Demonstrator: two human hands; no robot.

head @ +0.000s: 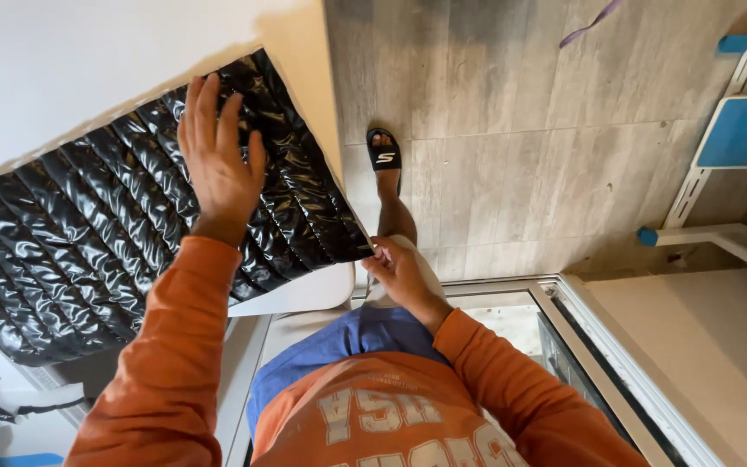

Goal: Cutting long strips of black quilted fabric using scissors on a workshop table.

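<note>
The left hand (218,160) lies flat, fingers spread, on the black padded sheet (88,233), gripping nothing. The right hand (399,272) pinches the sheet's lower right corner. The sheet lies against the white wall (71,69), above the tiled floor (512,156).

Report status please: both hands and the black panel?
Left hand flat on black quilted panel. Right hand pinching its lower corner. White board along its edge.
</note>
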